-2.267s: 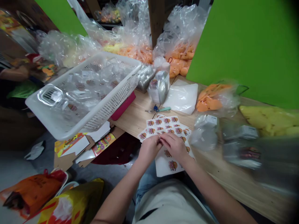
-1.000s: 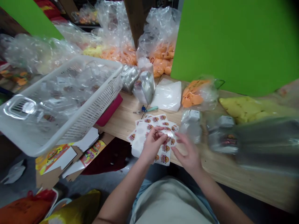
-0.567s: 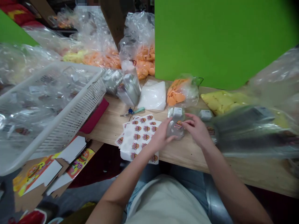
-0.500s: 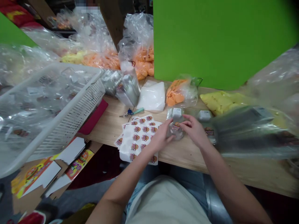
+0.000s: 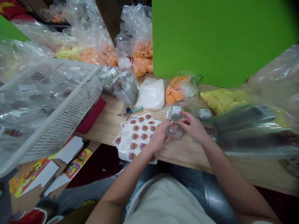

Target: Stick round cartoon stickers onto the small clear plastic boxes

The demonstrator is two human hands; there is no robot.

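So here's what's on the bench right now: both hands are up on a small clear plastic tub (image 5: 174, 132) that sits on the wooden table (image 5: 187, 157), with a burger sticker (image 5: 175, 125) showing on it. The left hand (image 5: 160, 137) is against the tub's left side, and the right hand (image 5: 192, 124) comes in from the other side, with its fingers (image 5: 184, 116) reaching over the top near the sticker. Both are half-curled, fingers loosely apart, and honestly I can't tell how firmly either one has hold. Just left of the tub, and under the left hand's edge, there's a pile of sticker sheets (image 5: 137, 140) printed with the same burger. Past those are some keys (image 5: 128, 110), a stack of clear tubs (image 5: 126, 87) and a flat white plastic bag (image 5: 151, 94). Right behind the tub sits a bag of orange pieces (image 5: 177, 91), with a yellow bag (image 5: 219, 100) further along. A big blurry clear bag (image 5: 254, 130) is at the right. On the left there's a white plastic basket (image 5: 70, 93) full of bagged tubs, sitting on a pink folder (image 5: 92, 115), and printed cardboard (image 5: 77, 165) lies below the table edge.
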